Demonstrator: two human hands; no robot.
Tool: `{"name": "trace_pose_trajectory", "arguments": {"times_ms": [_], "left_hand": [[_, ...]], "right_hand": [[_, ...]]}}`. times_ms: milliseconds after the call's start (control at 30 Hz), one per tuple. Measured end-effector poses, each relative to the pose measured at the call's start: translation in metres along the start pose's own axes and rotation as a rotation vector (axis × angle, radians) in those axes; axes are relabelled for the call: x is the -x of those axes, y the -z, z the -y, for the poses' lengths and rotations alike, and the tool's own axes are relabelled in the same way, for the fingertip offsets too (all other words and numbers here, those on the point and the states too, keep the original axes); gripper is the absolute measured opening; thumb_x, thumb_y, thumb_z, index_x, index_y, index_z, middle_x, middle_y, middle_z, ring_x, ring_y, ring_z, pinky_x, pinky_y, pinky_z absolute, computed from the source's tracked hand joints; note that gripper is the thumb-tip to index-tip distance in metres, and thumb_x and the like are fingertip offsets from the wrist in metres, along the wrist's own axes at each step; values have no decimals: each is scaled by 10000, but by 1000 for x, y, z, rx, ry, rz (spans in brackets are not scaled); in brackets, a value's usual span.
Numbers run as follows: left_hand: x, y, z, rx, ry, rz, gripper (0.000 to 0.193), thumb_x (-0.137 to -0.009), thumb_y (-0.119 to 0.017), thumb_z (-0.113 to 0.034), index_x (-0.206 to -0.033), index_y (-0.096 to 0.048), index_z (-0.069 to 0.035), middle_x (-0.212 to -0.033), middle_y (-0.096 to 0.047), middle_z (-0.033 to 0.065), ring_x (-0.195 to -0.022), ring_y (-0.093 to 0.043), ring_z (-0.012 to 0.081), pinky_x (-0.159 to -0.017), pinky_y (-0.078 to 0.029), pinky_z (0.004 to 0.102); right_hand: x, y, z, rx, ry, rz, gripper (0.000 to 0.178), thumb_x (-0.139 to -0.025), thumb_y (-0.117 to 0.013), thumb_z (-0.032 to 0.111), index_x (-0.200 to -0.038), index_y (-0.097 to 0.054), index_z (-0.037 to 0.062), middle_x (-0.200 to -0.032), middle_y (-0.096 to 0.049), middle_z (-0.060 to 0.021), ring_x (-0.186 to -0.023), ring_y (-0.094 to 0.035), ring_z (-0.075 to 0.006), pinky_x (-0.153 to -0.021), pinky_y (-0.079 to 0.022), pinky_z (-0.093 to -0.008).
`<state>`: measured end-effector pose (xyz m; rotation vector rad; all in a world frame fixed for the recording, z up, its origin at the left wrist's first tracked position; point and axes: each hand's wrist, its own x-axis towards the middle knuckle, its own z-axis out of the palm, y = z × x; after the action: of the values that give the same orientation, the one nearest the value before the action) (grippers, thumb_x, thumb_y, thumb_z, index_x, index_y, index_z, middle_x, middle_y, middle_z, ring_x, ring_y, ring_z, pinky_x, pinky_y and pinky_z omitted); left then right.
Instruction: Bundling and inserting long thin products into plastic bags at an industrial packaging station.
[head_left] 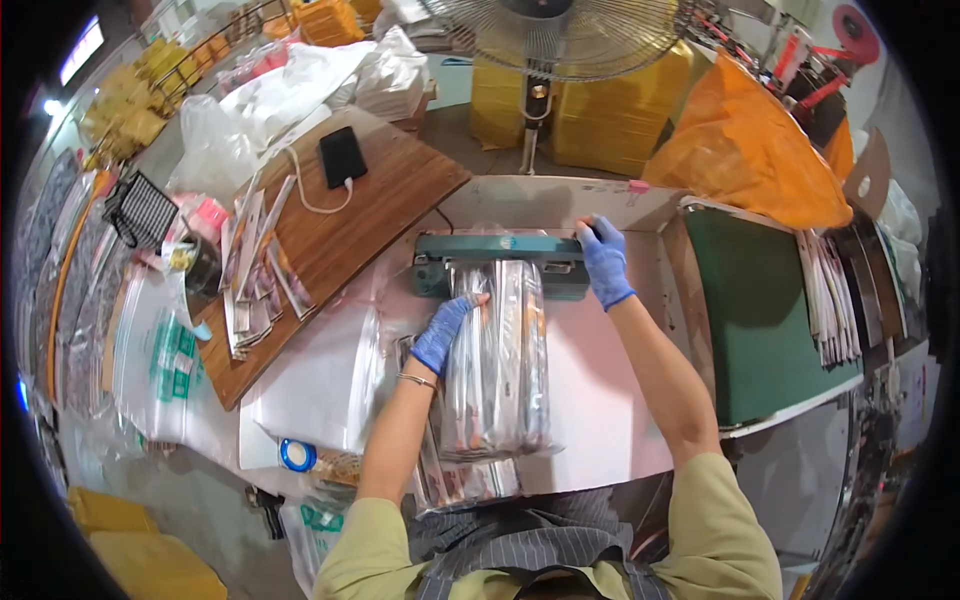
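A teal bar heat sealer (500,245) lies across the middle of the table, its long arm lowered over the top end of a clear plastic bag (497,370). Several flat printed strips show inside the bag, which stretches from the sealer toward my body. In a blue glove, my left hand (448,332) grips the bag's left side just below the sealer; some fingers are hidden. My right hand (604,262), also gloved in blue, is closed around the right end of the sealer's arm. Another bagged bundle (465,482) lies partly under the first, near the table's front edge.
At the left, a slanted wooden board (340,230) carries a black phone (343,158) on a white cable and loose printed strips (250,270). Clear bags (310,380) lie below it. A green-topped surface (755,310) borders the right. Beyond the table stands a fan (560,35).
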<state>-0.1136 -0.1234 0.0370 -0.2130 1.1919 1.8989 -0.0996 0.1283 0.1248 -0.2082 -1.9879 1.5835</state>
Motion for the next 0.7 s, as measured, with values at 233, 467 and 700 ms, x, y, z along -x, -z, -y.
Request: {"name": "trace_pose_trajectory", "arguments": {"times_ms": [233,467,700], "left_hand": [[46,17,26,-455,-322,-252,406,-680,-705,-294,-965,-610,-21,-871,-618,41,-778,-557,107,-731,-439,258],[72,-8,35,-472,-429,-308,506,-600,-772,-327,-969,-605,-23,-873,-618,68,-788,-561,144,-712,-443,281],[146,6,40,-495,-633,-302,650,-570,-704,-438,-989,-552,34,-891,-586,214,-838,-567,303,-743,-430,366]], "right_hand": [[15,-15,-17,-221,-101,-40,100,-819,-569,127,-862,-630,60,-724,-560,23,-659,-482,-57,-607,-409,-199],[13,-13,-27,-212,-31,-97,115,-814,-585,141,-885,-626,60,-785,-561,8,-681,-492,-74,-638,-413,-209],[144,-26,-19,-367,-484,346,420,-842,-547,243,-1195,-412,60,-1127,-489,-56,-989,-502,-185,-858,-417,-353]]}}
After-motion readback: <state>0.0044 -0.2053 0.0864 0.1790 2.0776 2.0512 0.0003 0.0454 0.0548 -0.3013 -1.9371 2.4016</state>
